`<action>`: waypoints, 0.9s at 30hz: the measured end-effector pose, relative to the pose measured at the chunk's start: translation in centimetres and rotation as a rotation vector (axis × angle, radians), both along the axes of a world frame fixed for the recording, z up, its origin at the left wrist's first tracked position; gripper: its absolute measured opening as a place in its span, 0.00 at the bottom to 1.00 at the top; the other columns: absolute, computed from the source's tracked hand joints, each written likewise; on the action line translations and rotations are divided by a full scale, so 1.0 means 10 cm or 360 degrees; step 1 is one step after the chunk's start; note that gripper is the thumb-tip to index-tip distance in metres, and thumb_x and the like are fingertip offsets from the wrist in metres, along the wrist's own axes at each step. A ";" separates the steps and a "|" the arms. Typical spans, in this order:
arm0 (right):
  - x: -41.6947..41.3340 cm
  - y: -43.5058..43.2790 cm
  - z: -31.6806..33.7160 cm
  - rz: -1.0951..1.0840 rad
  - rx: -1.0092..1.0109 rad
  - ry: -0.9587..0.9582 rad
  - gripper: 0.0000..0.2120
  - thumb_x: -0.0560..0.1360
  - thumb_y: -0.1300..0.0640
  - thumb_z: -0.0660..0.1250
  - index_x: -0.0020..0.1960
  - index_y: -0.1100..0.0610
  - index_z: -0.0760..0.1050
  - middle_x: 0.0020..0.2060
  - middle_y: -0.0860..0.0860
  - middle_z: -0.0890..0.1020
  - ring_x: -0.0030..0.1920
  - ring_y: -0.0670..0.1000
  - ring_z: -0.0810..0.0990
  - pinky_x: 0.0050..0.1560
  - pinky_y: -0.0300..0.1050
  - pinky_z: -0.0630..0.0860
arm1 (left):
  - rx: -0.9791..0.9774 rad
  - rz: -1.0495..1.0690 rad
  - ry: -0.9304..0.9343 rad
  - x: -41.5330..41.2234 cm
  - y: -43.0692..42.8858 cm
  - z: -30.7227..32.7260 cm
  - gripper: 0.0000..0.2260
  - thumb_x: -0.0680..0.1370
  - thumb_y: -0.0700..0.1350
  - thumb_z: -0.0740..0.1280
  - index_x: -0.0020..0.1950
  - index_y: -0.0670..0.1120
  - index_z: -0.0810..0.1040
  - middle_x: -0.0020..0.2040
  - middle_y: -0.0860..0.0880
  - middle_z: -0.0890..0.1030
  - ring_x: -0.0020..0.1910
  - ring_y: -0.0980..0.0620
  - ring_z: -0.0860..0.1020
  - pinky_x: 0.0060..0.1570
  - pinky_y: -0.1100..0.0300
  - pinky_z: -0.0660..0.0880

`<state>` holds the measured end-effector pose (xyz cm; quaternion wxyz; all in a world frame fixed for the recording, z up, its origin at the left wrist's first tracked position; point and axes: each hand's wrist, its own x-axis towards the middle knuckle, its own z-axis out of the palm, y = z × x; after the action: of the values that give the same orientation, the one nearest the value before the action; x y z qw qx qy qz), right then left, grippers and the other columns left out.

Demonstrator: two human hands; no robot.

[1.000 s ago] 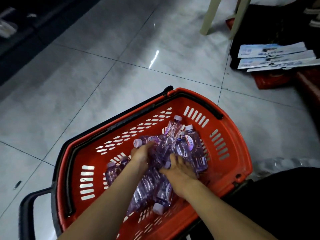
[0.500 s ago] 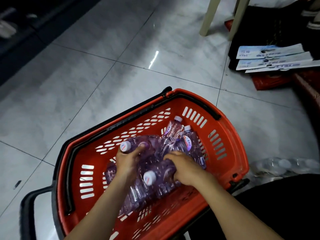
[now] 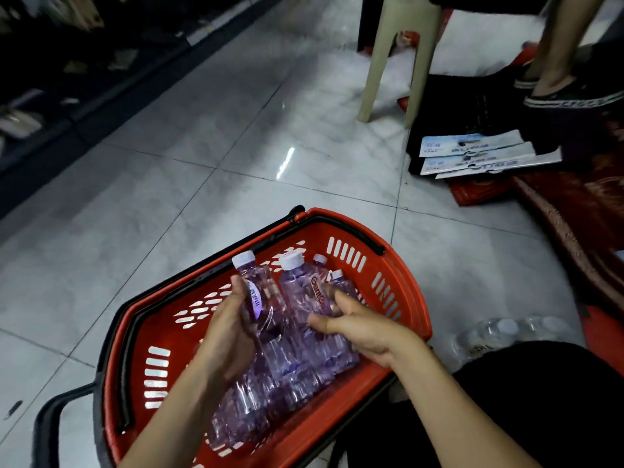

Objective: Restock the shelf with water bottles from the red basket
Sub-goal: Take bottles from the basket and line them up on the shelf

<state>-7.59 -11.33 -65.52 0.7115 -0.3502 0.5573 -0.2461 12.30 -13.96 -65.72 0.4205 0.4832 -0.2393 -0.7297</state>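
Grip check: left hand [image 3: 229, 332] fingers clamped round first bottle [image 3: 256, 285], right hand [image 3: 364, 329] fingers curled round second bottle [image 3: 300, 288], both just above red basket [image 3: 152, 319] at near edge of floor [image 3: 202, 163]. Lift straight, clear basket wall, hold mid-body.

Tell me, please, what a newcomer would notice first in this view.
The red basket on the pale tiled floor, lower centre, heaped with purple-tinted water bottles, draws the eye first. Above it the left hand grips an oval-labelled bottle and the right hand curls round a red-lettered bottle beside it. At upper right stand beige chair legs, with blue-and-white flat packs on the floor nearby.
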 end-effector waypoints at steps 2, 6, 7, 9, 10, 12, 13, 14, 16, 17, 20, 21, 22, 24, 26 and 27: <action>-0.11 0.07 0.09 -0.0097 -0.0050 -0.0150 0.39 0.69 0.50 0.77 0.74 0.43 0.63 0.62 0.46 0.78 0.67 0.48 0.73 0.74 0.57 0.61 | -0.0050 -0.0119 0.0058 -0.12 0.03 0.11 0.22 0.80 0.57 0.57 0.62 0.45 0.79 0.57 0.41 0.84 0.57 0.42 0.83 0.61 0.39 0.73; -0.36 0.30 0.32 -0.0394 -0.0268 -0.0166 0.17 0.72 0.51 0.74 0.58 0.42 0.75 0.54 0.44 0.84 0.56 0.44 0.80 0.68 0.50 0.70 | -0.0219 -0.0338 0.0220 -0.42 0.11 0.31 0.16 0.71 0.37 0.71 0.58 0.40 0.79 0.55 0.40 0.83 0.55 0.42 0.80 0.60 0.38 0.75; -0.43 0.38 0.36 -0.0469 -0.0340 -0.0107 0.21 0.69 0.47 0.77 0.59 0.42 0.75 0.55 0.46 0.84 0.58 0.48 0.81 0.67 0.53 0.72 | -0.0276 -0.0397 0.0251 -0.51 0.12 0.35 0.24 0.67 0.36 0.75 0.62 0.39 0.77 0.58 0.37 0.81 0.54 0.42 0.80 0.59 0.40 0.76; -0.57 0.54 0.48 -0.0604 -0.0495 -0.0030 0.23 0.69 0.48 0.77 0.62 0.44 0.75 0.53 0.45 0.85 0.57 0.47 0.82 0.63 0.50 0.76 | -0.0403 -0.0529 0.0307 -0.70 0.15 0.43 0.30 0.63 0.36 0.80 0.64 0.39 0.77 0.59 0.35 0.80 0.51 0.43 0.82 0.54 0.45 0.80; -0.65 0.63 0.54 -0.0686 -0.0573 0.0003 0.19 0.72 0.53 0.75 0.61 0.45 0.76 0.48 0.42 0.85 0.54 0.43 0.82 0.58 0.44 0.78 | -0.0463 -0.0582 0.0336 -0.81 0.17 0.49 0.31 0.62 0.36 0.80 0.64 0.39 0.77 0.58 0.35 0.80 0.50 0.43 0.83 0.53 0.47 0.81; -0.82 0.83 0.70 -0.0878 -0.0685 0.0083 0.16 0.74 0.58 0.73 0.59 0.47 0.76 0.41 0.43 0.84 0.46 0.41 0.83 0.50 0.38 0.78 | -0.0556 -0.0693 0.0417 -1.05 0.22 0.60 0.35 0.60 0.38 0.82 0.65 0.39 0.77 0.61 0.35 0.80 0.54 0.41 0.82 0.57 0.47 0.79; -0.90 0.94 0.80 -0.0960 -0.0745 0.0129 0.18 0.72 0.57 0.75 0.60 0.46 0.76 0.42 0.46 0.83 0.46 0.44 0.83 0.50 0.40 0.79 | -0.0601 -0.0741 0.0453 -1.18 0.25 0.65 0.36 0.59 0.39 0.83 0.66 0.39 0.77 0.62 0.35 0.79 0.56 0.39 0.80 0.59 0.46 0.78; -0.97 1.05 0.89 -0.1027 -0.0814 0.0186 0.20 0.71 0.55 0.75 0.61 0.45 0.76 0.44 0.49 0.82 0.47 0.46 0.84 0.52 0.43 0.79 | -0.0649 -0.0782 0.0481 -1.31 0.29 0.71 0.37 0.59 0.40 0.83 0.66 0.38 0.77 0.62 0.35 0.79 0.57 0.39 0.80 0.59 0.47 0.78; -1.11 1.29 1.04 -0.1151 -0.0901 0.0272 0.20 0.72 0.55 0.75 0.62 0.45 0.76 0.45 0.51 0.83 0.48 0.47 0.84 0.52 0.42 0.79 | -0.0727 -0.0855 0.0532 -1.60 0.40 0.83 0.37 0.58 0.41 0.84 0.65 0.36 0.77 0.60 0.36 0.81 0.57 0.40 0.80 0.56 0.50 0.79; -1.17 1.42 1.13 -0.1226 -0.0931 0.0298 0.19 0.73 0.58 0.74 0.61 0.46 0.76 0.45 0.50 0.84 0.48 0.47 0.85 0.51 0.40 0.78 | -0.0757 -0.0889 0.0565 -1.74 0.46 0.89 0.37 0.58 0.42 0.84 0.64 0.35 0.76 0.59 0.37 0.81 0.55 0.41 0.81 0.55 0.52 0.79; -1.36 1.83 1.33 -0.1445 -0.1023 0.0387 0.15 0.75 0.61 0.71 0.57 0.46 0.76 0.46 0.47 0.86 0.48 0.45 0.85 0.47 0.34 0.78 | -0.0847 -0.1033 0.0629 -2.19 0.67 1.05 0.37 0.59 0.43 0.83 0.65 0.36 0.76 0.58 0.38 0.81 0.57 0.42 0.80 0.57 0.52 0.78; -1.41 1.97 1.38 -0.1501 -0.1046 0.0467 0.16 0.75 0.60 0.71 0.58 0.45 0.75 0.47 0.46 0.86 0.50 0.44 0.85 0.50 0.37 0.78 | -0.0863 -0.1076 0.0647 -2.34 0.75 1.08 0.35 0.59 0.43 0.83 0.64 0.37 0.77 0.58 0.39 0.82 0.57 0.42 0.80 0.56 0.53 0.78; -1.48 2.10 1.41 -0.1559 -0.1068 0.0563 0.18 0.75 0.58 0.72 0.60 0.43 0.75 0.50 0.46 0.86 0.51 0.44 0.84 0.54 0.41 0.78 | -0.0869 -0.1123 0.0672 -2.48 0.85 1.11 0.34 0.60 0.43 0.82 0.63 0.38 0.78 0.57 0.40 0.83 0.56 0.44 0.81 0.54 0.55 0.78; -1.60 2.38 1.45 -0.1691 -0.1089 0.0717 0.21 0.73 0.54 0.74 0.62 0.41 0.73 0.53 0.47 0.85 0.54 0.46 0.83 0.59 0.52 0.77 | -0.0866 -0.1217 0.0739 -2.77 1.06 1.15 0.31 0.60 0.43 0.82 0.62 0.39 0.79 0.56 0.41 0.83 0.54 0.45 0.81 0.53 0.55 0.79; -1.70 2.65 1.53 -0.1828 -0.1134 0.0818 0.21 0.72 0.55 0.73 0.61 0.40 0.73 0.54 0.48 0.84 0.56 0.48 0.83 0.60 0.57 0.76 | -0.0845 -0.1314 0.0812 -3.05 1.29 1.19 0.31 0.61 0.42 0.82 0.63 0.39 0.78 0.56 0.40 0.83 0.55 0.44 0.81 0.55 0.53 0.79; -1.76 2.79 1.55 -0.1897 -0.1160 0.0845 0.20 0.73 0.57 0.72 0.61 0.42 0.73 0.54 0.48 0.84 0.56 0.49 0.83 0.60 0.57 0.76 | -0.0844 -0.1366 0.0846 -3.19 1.40 1.22 0.32 0.61 0.41 0.81 0.63 0.39 0.78 0.56 0.40 0.83 0.55 0.43 0.80 0.56 0.53 0.78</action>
<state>-25.20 16.56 -50.00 0.1380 -0.2502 0.6887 -0.6664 -19.58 0.07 -53.54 0.2390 0.0204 -0.4751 -0.8466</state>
